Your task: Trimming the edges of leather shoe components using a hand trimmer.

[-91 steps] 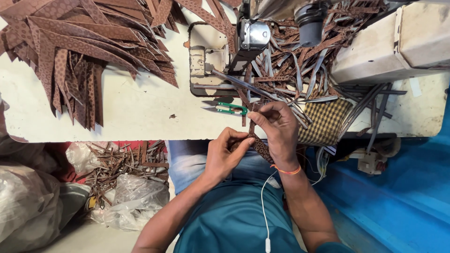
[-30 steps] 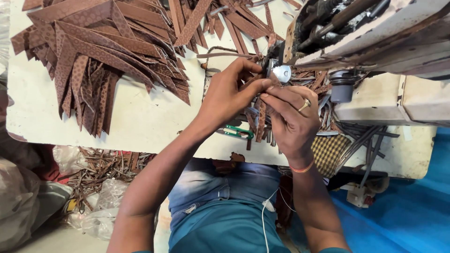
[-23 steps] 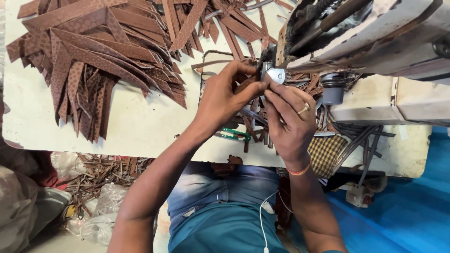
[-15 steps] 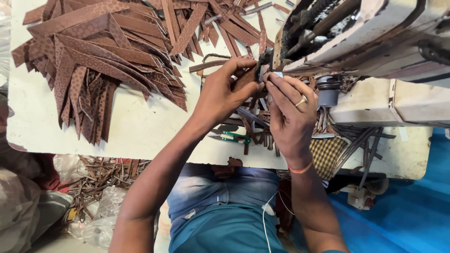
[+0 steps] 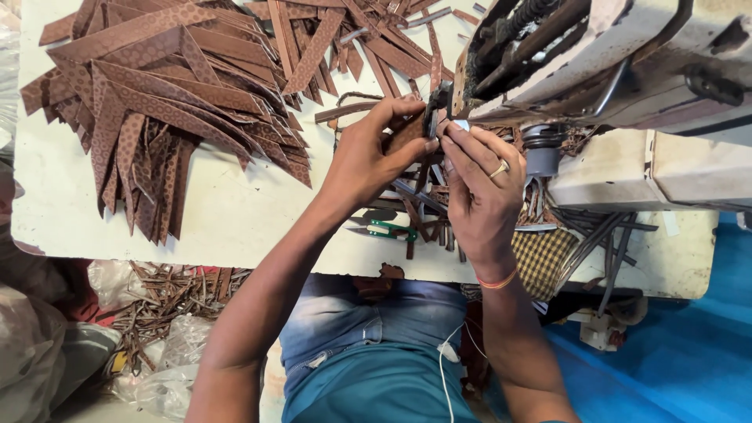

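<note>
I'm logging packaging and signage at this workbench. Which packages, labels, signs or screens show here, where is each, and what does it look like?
Clear plastic bags: on the floor lower left, below the table edge, crumpled, see-through, beside brown scraps.
Grey sack: far lower left, bulky and soft; contents cannot be told.
No labels, signs or screens can be made out.

**Loose bags under the table, nothing else**

No labels, signs or screens show. Clear, crumpled plastic bags (image 5: 157,368) lie on the floor under the white table (image 5: 235,227), at lower left, among brown scrap strips (image 5: 176,294); what they hold is unclear
</note>
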